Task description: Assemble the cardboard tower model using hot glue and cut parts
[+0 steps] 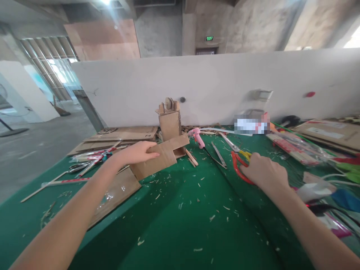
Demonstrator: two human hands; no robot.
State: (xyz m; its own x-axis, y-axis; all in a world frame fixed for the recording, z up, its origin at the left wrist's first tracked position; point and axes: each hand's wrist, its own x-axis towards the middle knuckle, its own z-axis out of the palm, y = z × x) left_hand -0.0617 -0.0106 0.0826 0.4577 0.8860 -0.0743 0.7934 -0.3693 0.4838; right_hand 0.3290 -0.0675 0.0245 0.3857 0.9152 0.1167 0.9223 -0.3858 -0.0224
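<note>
My left hand (143,153) grips the upper edge of a flat, notched cardboard piece (160,159), thumb in front of it. My right hand (261,168) is closed on the red and yellow handles of scissors (237,158), whose blades point away to the upper left. Behind the cardboard piece stands an upright cardboard structure (170,125) with a round wheel-like part on top. A pink glue gun (197,137) lies between the structure and the scissors. Another cardboard sheet (118,191) rests below my left wrist.
Wood shavings and thin sticks (192,157) lie scattered on the green table (197,225). Flat cardboard (120,135) and wrapped items are at the left. Cables, packages and more cardboard (329,133) crowd the right side. A white partition (219,82) rises behind the table.
</note>
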